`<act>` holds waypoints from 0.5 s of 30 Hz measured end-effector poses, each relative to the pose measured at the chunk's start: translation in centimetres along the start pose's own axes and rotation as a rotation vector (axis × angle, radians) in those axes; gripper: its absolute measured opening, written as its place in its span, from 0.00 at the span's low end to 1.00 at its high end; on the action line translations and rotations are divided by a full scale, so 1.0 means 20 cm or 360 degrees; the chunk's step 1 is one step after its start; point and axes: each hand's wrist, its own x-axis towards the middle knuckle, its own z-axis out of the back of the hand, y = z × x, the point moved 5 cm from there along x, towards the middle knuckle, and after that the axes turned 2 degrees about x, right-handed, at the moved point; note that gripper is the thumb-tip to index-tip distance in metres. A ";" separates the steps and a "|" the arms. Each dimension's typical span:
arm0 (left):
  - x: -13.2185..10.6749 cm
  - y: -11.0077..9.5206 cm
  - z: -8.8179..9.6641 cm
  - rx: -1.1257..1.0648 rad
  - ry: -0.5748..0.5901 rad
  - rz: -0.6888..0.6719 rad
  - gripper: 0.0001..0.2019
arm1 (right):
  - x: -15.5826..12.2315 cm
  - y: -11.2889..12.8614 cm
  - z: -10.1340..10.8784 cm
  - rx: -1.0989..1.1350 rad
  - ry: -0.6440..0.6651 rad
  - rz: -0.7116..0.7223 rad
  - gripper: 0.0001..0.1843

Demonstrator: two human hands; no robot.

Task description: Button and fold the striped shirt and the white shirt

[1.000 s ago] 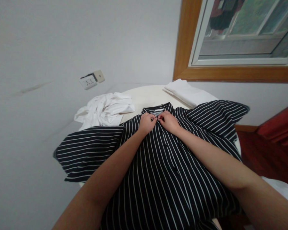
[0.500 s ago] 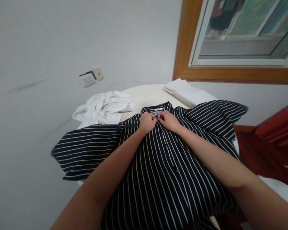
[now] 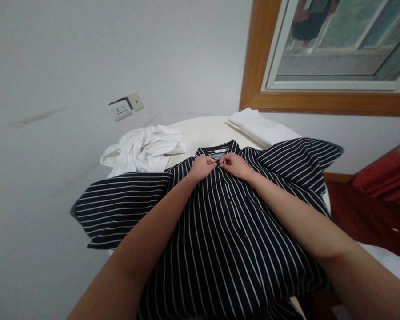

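A black shirt with white stripes (image 3: 213,231) lies front side up, its collar at the far end and its sleeves spread to both sides. At the neck opening, my left hand (image 3: 202,167) pinches the shirt's front edge just below the collar. My right hand (image 3: 235,165) is closed on the opposite front edge, with fingertips close to those of the left. Whether a button sits between the fingers is too small to make out. Below the hands the front placket runs down the shirt.
Under the shirt is a round white table (image 3: 203,129) against the wall. Crumpled white cloth (image 3: 146,149) lies at the back left, folded white cloth (image 3: 262,126) at the back right. A wall socket (image 3: 120,109) and a wood-framed window (image 3: 250,95) are behind; a red curtain (image 3: 390,173) hangs right.
Both hands stay at the collar with small finger movements. The fingertips have drawn slightly apart, the left hand shifting a little to the left.
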 end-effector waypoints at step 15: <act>0.00 0.02 0.00 -0.0121 0.0102 -0.0076 0.06 | -0.04 0.01 0.03 0.0166 -0.0096 -0.0020 0.06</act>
